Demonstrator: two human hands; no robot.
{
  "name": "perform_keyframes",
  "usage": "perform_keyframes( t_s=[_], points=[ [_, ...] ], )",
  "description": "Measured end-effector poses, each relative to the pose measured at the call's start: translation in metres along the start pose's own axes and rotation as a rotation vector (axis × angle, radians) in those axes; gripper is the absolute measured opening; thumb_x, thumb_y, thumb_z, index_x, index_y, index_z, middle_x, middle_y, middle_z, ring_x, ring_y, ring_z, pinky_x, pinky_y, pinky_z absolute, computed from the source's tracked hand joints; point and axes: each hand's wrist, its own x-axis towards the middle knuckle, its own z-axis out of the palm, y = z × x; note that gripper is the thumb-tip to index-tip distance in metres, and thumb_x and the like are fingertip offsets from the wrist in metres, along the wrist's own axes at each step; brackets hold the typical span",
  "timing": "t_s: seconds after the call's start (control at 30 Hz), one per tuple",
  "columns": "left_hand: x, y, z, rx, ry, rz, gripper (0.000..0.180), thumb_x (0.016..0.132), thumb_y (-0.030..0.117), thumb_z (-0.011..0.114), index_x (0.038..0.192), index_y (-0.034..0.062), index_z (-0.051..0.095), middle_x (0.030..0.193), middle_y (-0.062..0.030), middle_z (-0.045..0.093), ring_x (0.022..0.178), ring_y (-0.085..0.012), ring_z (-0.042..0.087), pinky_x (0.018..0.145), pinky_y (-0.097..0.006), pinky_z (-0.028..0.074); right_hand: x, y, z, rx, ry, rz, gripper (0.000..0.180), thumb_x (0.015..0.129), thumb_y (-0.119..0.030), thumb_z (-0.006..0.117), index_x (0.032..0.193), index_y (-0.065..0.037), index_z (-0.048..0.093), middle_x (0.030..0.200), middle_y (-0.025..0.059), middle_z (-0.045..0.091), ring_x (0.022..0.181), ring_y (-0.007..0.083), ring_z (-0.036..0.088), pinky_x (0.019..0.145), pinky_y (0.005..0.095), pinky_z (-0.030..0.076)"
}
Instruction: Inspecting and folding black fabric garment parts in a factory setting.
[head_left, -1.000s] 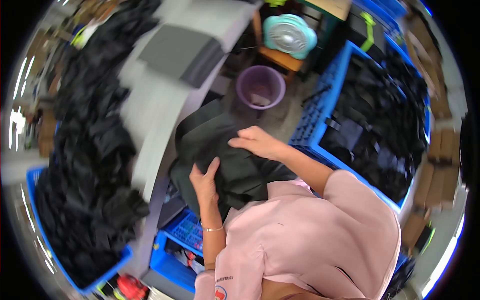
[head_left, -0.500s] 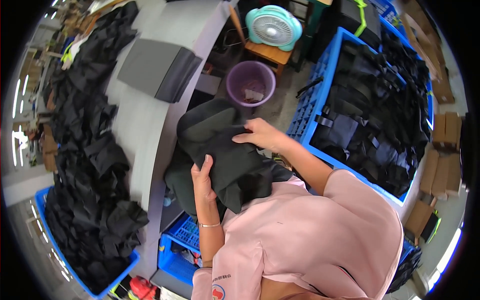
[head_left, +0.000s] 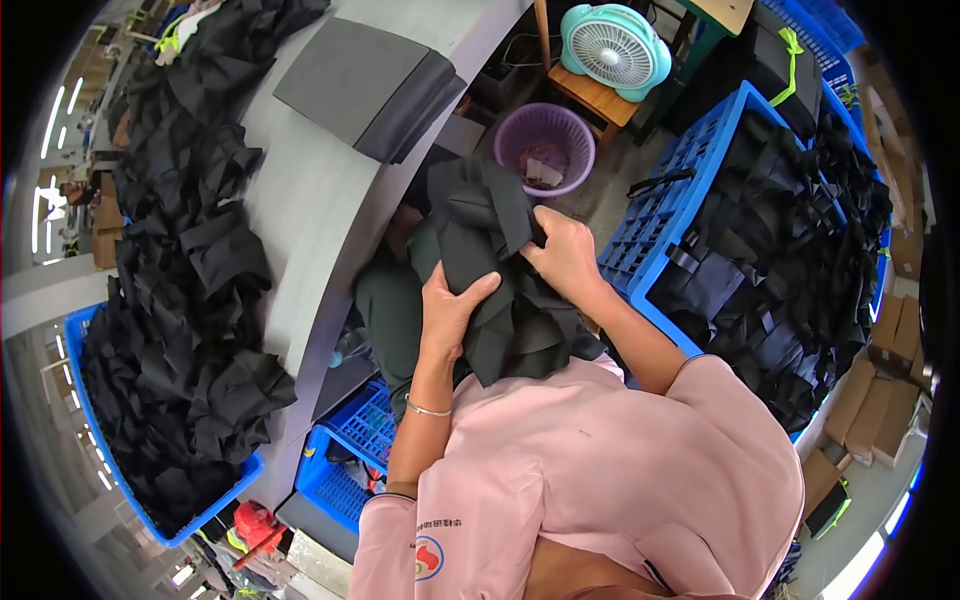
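Observation:
A black fabric piece (head_left: pixel 482 215), folded and creased, lies over my lap. My left hand (head_left: pixel 450 308) is closed on its near left side, the thumb lying across the top of the cloth. On the right edge, my right hand (head_left: pixel 566 252) pinches the same piece between thumb and fingers. Loose flaps of it hang down between my hands and the pink shirt (head_left: pixel 620 450). The fingers beneath the cloth are hidden.
To the left, a grey table (head_left: pixel 290 190) bears a stack of dark flat panels (head_left: pixel 360 85) and a long heap of black fabric (head_left: pixel 190 300). A blue crate (head_left: pixel 650 240) of black pieces stands right. Ahead are a purple basket (head_left: pixel 507 140) and a teal fan (head_left: pixel 614 52).
My right hand has shifted its hold along the fabric edge, and my left hand has come further over it. The cloth is folded differently. The view has swung somewhat left.

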Motion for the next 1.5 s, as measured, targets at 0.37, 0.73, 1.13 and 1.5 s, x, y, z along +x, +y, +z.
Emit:
perform_keyframes(
  t_s=[0.37, 0.73, 1.13, 1.5],
  points=[
    [0.019, -0.015, -0.027, -0.163, 0.071, -0.016, 0.032, 0.085, -0.001, 0.072, 0.116, -0.0014, 0.062, 0.111, -0.0062, 0.069, 0.097, -0.0134, 0.064, 0.089, -0.028, 0.05, -0.014, 0.053, -0.043, 0.943, -0.105, 0.286, 0.034, 0.098, -0.024, 0.062, 0.123, -0.002, 0.064, 0.117, 0.0078, 0.067, 0.106, 0.0145, 0.064, 0.088, 0.0281, 0.049],
    [0.007, -0.013, 0.01, 0.046, -0.079, -0.008, 0.056, 0.095, 0.013, 0.064, 0.144, 0.0007, 0.04, 0.128, -0.0119, 0.061, 0.108, -0.0183, 0.063, 0.086, -0.029, 0.052, -0.068, 0.062, -0.016, 1.065, 0.109, 0.52, 0.035, 0.098, -0.018, 0.049, 0.124, 0.0, 0.064, 0.12, 0.0116, 0.068, 0.102, 0.0215, 0.065, 0.09, 0.0378, 0.053],
    [0.006, -0.034, -0.021, 0.045, -0.079, -0.025, 0.043, 0.1, 0.022, 0.06, 0.136, 0.0006, 0.053, 0.132, -0.0161, 0.06, 0.107, -0.0207, 0.066, 0.083, -0.032, 0.055, -0.154, 0.284, -0.369, 0.931, 1.093, 0.314, 0.032, 0.096, -0.029, 0.06, 0.115, -0.006, 0.069, 0.108, 0.0102, 0.071, 0.098, 0.0255, 0.069, 0.09, 0.0433, 0.055],
    [0.002, -0.053, -0.056, -0.141, 0.01, -0.082, 0.037, 0.098, 0.022, 0.064, 0.129, 0.0021, 0.059, 0.125, -0.0102, 0.065, 0.105, -0.0169, 0.065, 0.082, -0.028, 0.054, -0.038, 0.243, -0.239, -0.552, 0.98, 0.061, 0.026, 0.085, -0.004, 0.064, 0.11, 0.002, 0.069, 0.109, 0.0194, 0.067, 0.105, 0.0333, 0.063, 0.093, 0.039, 0.05]
  ],
)
